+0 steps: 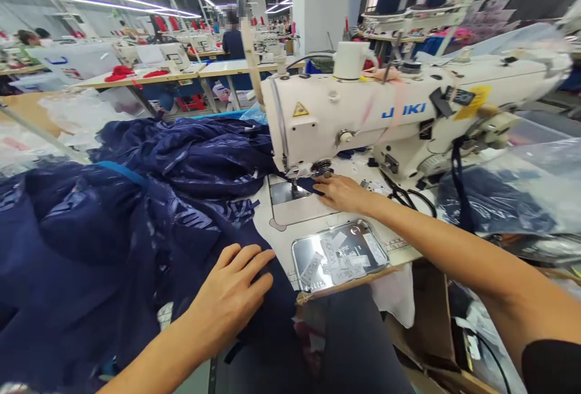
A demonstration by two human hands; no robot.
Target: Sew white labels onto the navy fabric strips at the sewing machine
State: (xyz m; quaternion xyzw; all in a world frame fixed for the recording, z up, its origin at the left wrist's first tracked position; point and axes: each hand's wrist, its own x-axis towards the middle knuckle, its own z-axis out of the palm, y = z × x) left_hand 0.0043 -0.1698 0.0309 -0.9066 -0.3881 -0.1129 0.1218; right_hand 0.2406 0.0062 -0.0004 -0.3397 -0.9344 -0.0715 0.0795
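A white sewing machine [318, 109] stands over its bed. Beside the needle, my right hand [338, 193] has its fingers pressed together on a small piece of navy fabric [308, 184]. Nearer to me, my left hand [238, 288] rests on navy garments [195, 170] heaped over the left of the table, its fingers spread and bent slightly. The garments bear shiny lettering. In front of the machine bed lies a metal tray [340, 255] with small white labels on it.
Black scissors [411, 197] lie at the machine's base. A bag of navy fabric [494, 200] is at the right, with a cardboard box [426, 309] below the table edge. A white mug [349, 60] stands on the machine. Farther back, a person [233, 40] is among other worktables.
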